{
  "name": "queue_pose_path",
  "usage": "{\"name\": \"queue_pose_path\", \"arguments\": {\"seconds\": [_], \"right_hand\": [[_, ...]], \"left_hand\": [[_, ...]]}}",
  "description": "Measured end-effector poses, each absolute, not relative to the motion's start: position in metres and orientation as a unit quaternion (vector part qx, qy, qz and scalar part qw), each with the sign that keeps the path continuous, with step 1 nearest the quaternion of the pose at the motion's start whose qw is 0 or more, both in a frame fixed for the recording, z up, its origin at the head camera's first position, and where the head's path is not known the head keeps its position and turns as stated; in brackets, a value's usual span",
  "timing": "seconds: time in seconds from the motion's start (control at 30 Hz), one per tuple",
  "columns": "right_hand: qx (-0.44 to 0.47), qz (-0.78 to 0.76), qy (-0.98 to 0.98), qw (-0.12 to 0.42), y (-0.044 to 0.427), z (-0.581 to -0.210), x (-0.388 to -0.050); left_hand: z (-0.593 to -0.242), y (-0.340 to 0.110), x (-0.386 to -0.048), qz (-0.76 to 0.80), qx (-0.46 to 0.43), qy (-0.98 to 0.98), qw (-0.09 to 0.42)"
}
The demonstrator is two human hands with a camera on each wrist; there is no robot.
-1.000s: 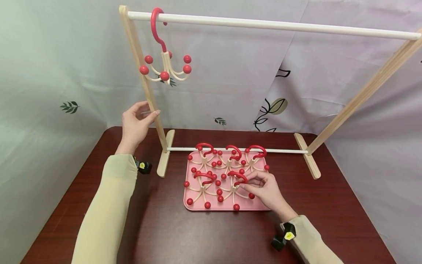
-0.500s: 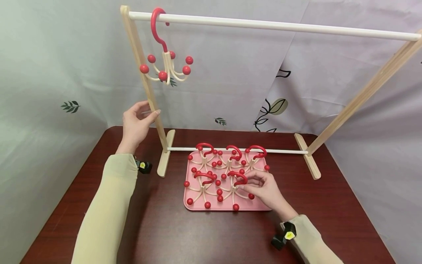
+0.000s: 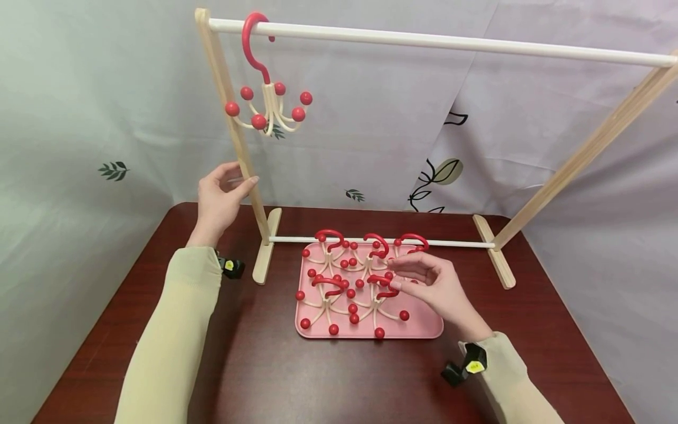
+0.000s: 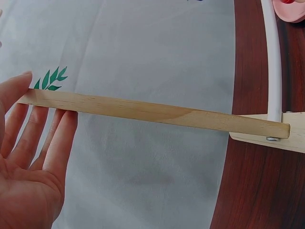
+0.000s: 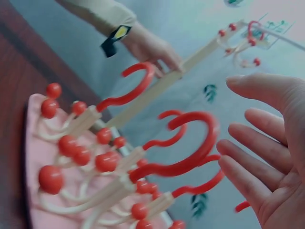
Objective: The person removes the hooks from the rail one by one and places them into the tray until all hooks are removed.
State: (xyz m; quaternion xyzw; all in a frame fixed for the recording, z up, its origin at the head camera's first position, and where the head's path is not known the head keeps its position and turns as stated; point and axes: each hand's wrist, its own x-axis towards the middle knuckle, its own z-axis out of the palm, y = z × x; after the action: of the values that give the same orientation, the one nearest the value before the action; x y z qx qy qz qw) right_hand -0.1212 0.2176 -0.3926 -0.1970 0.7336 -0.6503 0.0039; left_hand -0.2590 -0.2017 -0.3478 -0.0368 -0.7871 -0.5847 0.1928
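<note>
My left hand (image 3: 219, 197) holds the left wooden post (image 3: 241, 147) of a small clothes rack, its thumb on the near side and fingers behind; the left wrist view shows the post (image 4: 157, 112) between thumb and fingertips. My right hand (image 3: 436, 288) hovers over the pink tray (image 3: 424, 327) beside the hook of the front right hanger (image 3: 376, 303), a many-armed hanger with red ball tips. In the right wrist view its fingers are spread, apart from the large red hook (image 5: 209, 138), and nothing lies between them.
A similar hanger (image 3: 270, 97) hangs from the left end of the white top rail (image 3: 424, 40). Several more hangers, including the front left one (image 3: 326, 300), stand hook up on the tray. Behind the tray runs the white lower bar (image 3: 458, 242). The right post (image 3: 588, 150) leans outward.
My right hand has let go of the front right hanger and moved up and slightly right. That hanger stays on the tray. The hanging one has turned a little. My left hand keeps its place.
</note>
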Motion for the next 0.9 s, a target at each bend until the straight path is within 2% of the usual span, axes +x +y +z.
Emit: {"name": "queue_pose_path", "arguments": {"seconds": [0.47, 0.67, 0.9], "right_hand": [[-0.238, -0.636, 0.729, -0.085, 0.223, -0.348, -0.142], [-0.281, -0.637, 0.708, -0.120, 0.218, -0.317, -0.156], [-0.287, -0.635, 0.703, -0.144, 0.206, -0.282, -0.171]], "left_hand": [[-0.348, -0.202, -0.259, -0.578, -0.037, -0.792, 0.192], [-0.349, -0.203, -0.260, -0.577, -0.038, -0.793, 0.194], [-0.349, -0.203, -0.260, -0.576, -0.039, -0.794, 0.192]]}}
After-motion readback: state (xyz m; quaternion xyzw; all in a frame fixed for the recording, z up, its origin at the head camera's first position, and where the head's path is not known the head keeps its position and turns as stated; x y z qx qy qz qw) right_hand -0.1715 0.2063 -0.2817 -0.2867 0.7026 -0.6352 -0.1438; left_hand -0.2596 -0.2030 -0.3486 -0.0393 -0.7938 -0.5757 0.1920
